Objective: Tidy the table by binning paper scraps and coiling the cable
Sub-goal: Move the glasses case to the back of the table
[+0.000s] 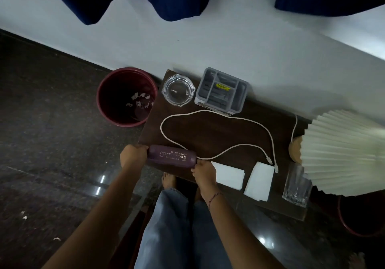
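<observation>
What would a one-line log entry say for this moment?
hands: left hand and right hand grip case ends | scraps: in bin | cable: uncoiled

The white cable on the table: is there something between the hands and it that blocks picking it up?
Yes. Both the left hand and right hand grip the purple case, which lies across the white cable at the table's near edge. Otherwise the cable lies uncovered.
</observation>
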